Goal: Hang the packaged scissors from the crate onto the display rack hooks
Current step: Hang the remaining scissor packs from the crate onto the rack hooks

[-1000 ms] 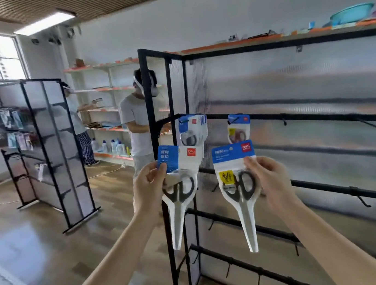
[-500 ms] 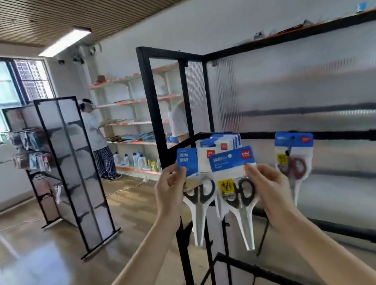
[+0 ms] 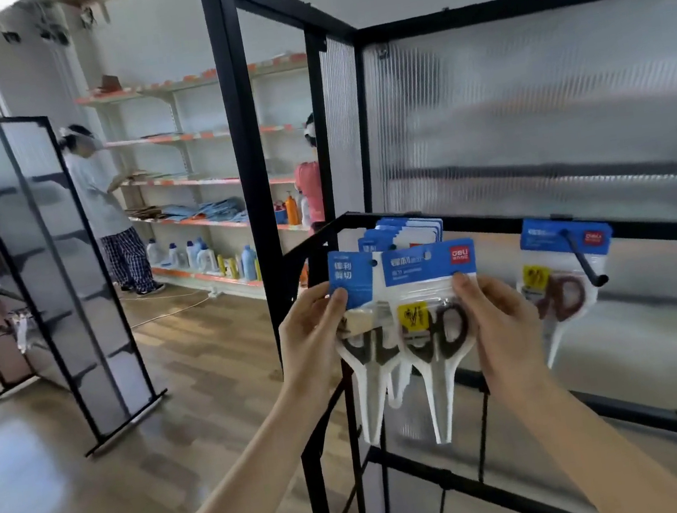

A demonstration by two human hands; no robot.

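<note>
Left hand (image 3: 313, 338) pinches one scissors pack (image 3: 359, 336), right hand (image 3: 500, 320) another (image 3: 435, 321) — both raised before the rack's stacked hook (image 3: 405, 231). Likely light, slick film, stiff blue header; grip below the header. Farther right — a lone hung pack (image 3: 560, 268).

Single head-worn view, forward and slightly down, close on the display rack (image 3: 541, 227) at arm's length.
</note>
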